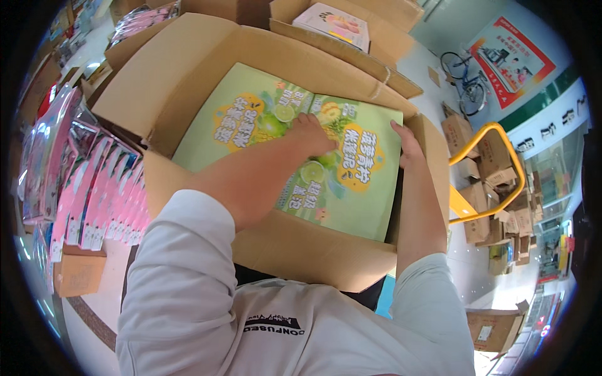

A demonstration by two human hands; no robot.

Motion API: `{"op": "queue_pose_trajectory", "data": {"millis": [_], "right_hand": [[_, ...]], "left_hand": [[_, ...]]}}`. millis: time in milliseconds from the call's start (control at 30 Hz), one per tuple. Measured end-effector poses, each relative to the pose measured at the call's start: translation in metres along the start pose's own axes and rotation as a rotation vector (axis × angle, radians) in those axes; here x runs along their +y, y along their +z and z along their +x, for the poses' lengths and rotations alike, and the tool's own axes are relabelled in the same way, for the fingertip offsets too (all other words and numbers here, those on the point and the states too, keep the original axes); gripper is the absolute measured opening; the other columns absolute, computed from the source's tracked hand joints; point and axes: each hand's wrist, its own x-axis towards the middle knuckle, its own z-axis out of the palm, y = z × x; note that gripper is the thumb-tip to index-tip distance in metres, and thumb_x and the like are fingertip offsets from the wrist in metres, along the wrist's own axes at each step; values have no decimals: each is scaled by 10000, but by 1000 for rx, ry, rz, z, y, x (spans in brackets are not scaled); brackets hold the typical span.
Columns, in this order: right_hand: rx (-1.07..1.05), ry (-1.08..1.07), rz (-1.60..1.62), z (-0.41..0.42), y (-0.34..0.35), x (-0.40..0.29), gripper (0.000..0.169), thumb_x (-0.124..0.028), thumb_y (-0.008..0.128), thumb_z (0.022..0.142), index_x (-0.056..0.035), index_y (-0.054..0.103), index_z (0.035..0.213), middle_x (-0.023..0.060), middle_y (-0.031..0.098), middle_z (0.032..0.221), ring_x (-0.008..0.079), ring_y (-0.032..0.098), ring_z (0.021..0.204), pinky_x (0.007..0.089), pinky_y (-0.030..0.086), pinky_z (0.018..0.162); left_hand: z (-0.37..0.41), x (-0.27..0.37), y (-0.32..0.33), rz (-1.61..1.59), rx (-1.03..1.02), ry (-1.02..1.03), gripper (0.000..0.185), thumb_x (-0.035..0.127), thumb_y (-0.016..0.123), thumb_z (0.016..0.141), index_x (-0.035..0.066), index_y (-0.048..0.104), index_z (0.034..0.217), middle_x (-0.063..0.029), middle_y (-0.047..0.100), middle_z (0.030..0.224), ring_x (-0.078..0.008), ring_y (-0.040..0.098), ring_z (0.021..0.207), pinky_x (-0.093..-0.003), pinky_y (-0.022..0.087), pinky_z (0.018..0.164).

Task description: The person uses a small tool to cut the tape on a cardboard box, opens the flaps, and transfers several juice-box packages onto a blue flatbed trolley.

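Two green printed boxes with fruit pictures, the left box (207,117) and the right box (376,202), lie side by side inside a large open cardboard carton (301,239). My left hand (314,134) rests on top of them near the seam between the two, its fingers slightly bent and gripping nothing that I can see. At the right edge of the right box, my right hand (408,143) reaches down between that box and the carton wall. Its thumb is at the box's upper right corner; the other fingers are partly hidden, so its hold is unclear.
Behind the carton stands another open carton (395,77) with a white printed box (334,26). Pink packaged goods (103,192) are stacked at left. At right are a yellow metal handle (517,164), piled cardboard boxes (484,188) and a bicycle (465,82) by the wall.
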Motion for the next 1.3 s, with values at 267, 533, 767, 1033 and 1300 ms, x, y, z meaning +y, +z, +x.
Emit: {"op": "queue_pose_trajectory", "data": {"millis": [267,533,767,1033,1300], "right_hand": [[-12,91,-90,-98,45,-47,547,-272,803,830,114,647,1185,225,725,1080,292,719,950,394,574,871],[230,-499,-107,-193,61,-56,715,-244,863,704,95,565,1258,217,688,1092,275,690,948,381,562,846],[478,-1010,-40,-306,64,-125,923,-255,895,619,101,458,1350,214,679,1024,303,689,915,378,562,842],[704,-945,259,-457,-48,-75,411,-289,759,861,10,698,1136,172,733,1002,221,715,881,363,582,800],[1403,-615,561,-656,-146,115,542,-408,523,1029,-13,533,1401,177,640,1307,307,647,1148,429,517,997]], "left_hand": [[5,-5,-45,-554,-415,-19,1307,740,740,749,-207,221,1485,-357,441,1483,-386,512,1354,-424,432,1107],[-34,13,-70,-977,-488,52,1033,520,766,862,-8,229,1570,-183,520,1454,-343,575,1254,-430,492,990],[-14,-13,-100,-1199,-495,476,886,443,729,892,82,293,1574,-112,479,1484,-297,514,1336,-461,467,1055],[-163,92,-95,-1267,-580,772,908,386,828,797,-22,394,1483,-125,569,1357,-248,592,1209,-424,501,1015],[-300,292,32,-779,-1239,879,671,302,906,726,-62,618,1211,-137,721,1082,-198,701,945,-333,553,863]]}}
